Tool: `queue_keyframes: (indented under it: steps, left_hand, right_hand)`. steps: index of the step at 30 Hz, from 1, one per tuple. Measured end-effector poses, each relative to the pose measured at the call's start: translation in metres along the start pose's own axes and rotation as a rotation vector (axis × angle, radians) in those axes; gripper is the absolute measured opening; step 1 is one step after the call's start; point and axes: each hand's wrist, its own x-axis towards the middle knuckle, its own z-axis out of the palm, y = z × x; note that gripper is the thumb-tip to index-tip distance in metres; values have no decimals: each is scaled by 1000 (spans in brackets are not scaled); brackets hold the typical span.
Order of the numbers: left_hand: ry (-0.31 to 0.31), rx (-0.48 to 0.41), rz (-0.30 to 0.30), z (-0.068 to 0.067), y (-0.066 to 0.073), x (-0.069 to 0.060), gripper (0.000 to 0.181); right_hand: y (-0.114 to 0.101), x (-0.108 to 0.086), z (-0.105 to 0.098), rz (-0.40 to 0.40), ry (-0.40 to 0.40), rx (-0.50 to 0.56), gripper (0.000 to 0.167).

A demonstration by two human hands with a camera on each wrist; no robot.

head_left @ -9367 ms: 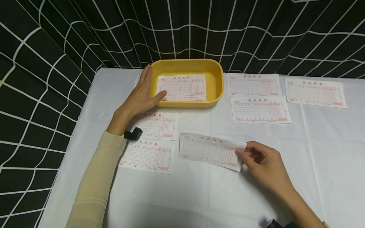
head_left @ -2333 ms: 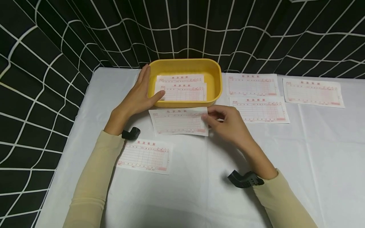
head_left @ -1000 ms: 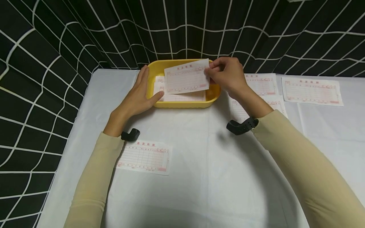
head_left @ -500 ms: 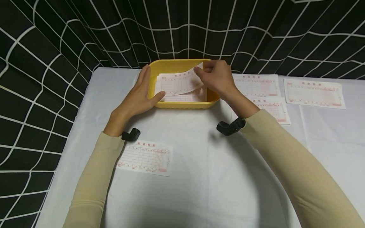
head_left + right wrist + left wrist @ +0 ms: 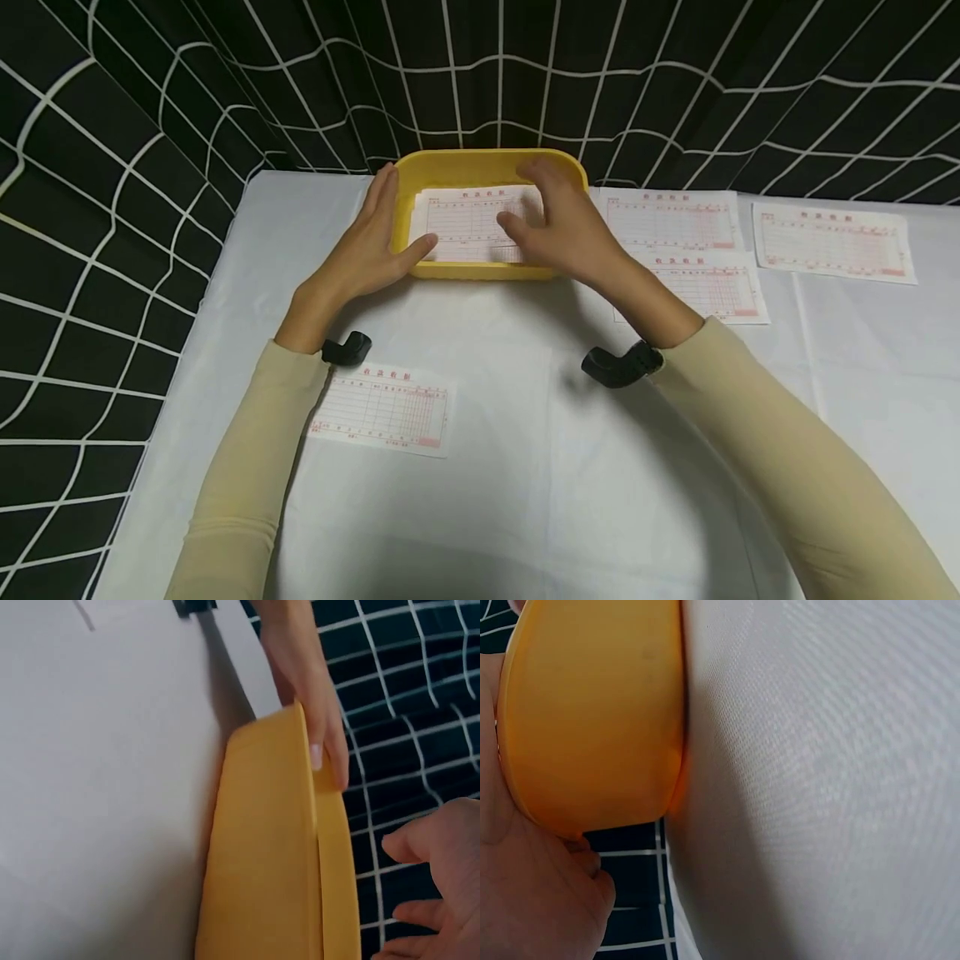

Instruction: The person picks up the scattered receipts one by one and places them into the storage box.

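Printed receipt slips [image 5: 468,221] lie overlapped inside the yellow plastic tray [image 5: 480,271], right hand [image 5: 558,221] over their right end, thumb and fingers wide apart. Left hand [image 5: 363,242] holds the tray's left end, thumb over the rim, fingers along the outside. On the white cloth [image 5: 487,483], one loose slip [image 5: 378,408] lies by the left wrist, three more slips [image 5: 832,240] right of the tray.

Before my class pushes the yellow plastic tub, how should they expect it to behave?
The yellow plastic tub will probably feel light for its size: its walls look thin, and its visible load is paper receipts. It seems unlikely to tip, being broad and shallow. Its smooth-looking sides may feel slippery.
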Motion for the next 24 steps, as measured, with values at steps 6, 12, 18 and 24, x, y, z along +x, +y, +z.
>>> queue_keyframes:
  steps: [6, 12, 18, 24]
  left_hand:
    - [4, 8, 5, 1, 0, 2, 107]
    - [1, 6, -2, 0, 0, 2, 108]
    - [-1, 18, 1, 0, 1, 2, 109]
    - [-2, 31, 7, -1, 1, 2, 108]
  right_hand:
    - [-4, -21, 8, -107, 23, -20, 64]
    - [-9, -41, 17, -205, 64, -26, 58]
    - [-13, -65, 34, -286, 89, -16, 57]
    - [-13, -85, 57, -278, 37, -5, 59]
